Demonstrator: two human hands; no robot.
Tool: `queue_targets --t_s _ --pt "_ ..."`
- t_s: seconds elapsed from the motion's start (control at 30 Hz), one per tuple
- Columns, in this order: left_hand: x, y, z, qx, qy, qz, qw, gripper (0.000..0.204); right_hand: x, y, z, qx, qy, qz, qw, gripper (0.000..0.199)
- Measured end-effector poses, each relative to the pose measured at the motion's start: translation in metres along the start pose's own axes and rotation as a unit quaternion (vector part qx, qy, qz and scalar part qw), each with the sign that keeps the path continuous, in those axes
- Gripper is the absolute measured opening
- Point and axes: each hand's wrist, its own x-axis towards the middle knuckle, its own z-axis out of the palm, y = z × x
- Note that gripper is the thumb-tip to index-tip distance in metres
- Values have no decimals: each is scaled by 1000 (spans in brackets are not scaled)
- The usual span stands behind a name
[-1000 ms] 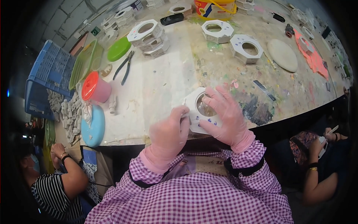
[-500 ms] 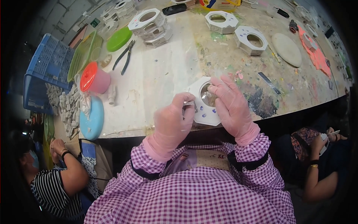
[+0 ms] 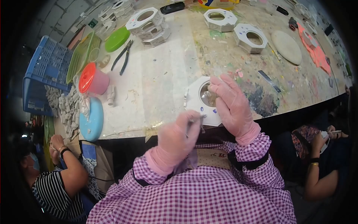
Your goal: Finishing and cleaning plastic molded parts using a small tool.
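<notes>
A white octagonal piece (image 3: pixel 193 93) with a round opening and small blue-purple marks lies at the table's near edge. My right hand (image 3: pixel 233 108), in a thin pink glove, grips its right side, fingertips over the rim of the opening. My left hand (image 3: pixel 178 132), gloved alike, is held closed at the near-left corner of the piece. Its thumb and fingers pinch something small that I cannot make out. A narrow light part (image 3: pixel 185 99) stands along the left side of the octagon.
Two similar octagons (image 3: pixel 251 37) sit farther right, and a stack (image 3: pixel 149 28) stands far left. Black-handled pliers (image 3: pixel 122 58), a red-lidded pink tub (image 3: pixel 95 80), a blue disc (image 3: pixel 91 119), grey fittings (image 3: pixel 67 108) and a steel strip (image 3: pixel 269 81) lie around. People sit at both sides.
My left hand has moved from the octagon's left side toward me, to its near-left corner. The narrow part on that side now shows uncovered. My right hand has stayed in place.
</notes>
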Motion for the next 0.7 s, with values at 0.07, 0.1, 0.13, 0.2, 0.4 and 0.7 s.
queue_targets --t_s 0.07,0.1,0.13,0.2,0.4,0.7 --pt "1 -1 -1 -28 -8 -94 995 19 0 0 0 3 0 2 1000 32" --pt "0 0 -1 -4 11 -128 992 20 0 -1 0 7 2 5 1000 32" --pt "-3 2 -1 -10 -5 -102 995 20 1 -1 0 8 7 9 1000 32" --pt "-7 8 -1 -34 -53 4 998 21 1 -1 0 6 4 1 1000 32" --pt "9 20 2 71 -80 -3 994 19 2 -1 0 8 15 -9 1000 31" --pt "33 20 -2 76 -113 -43 990 15 -1 -1 1 -1 22 7 1000 31"
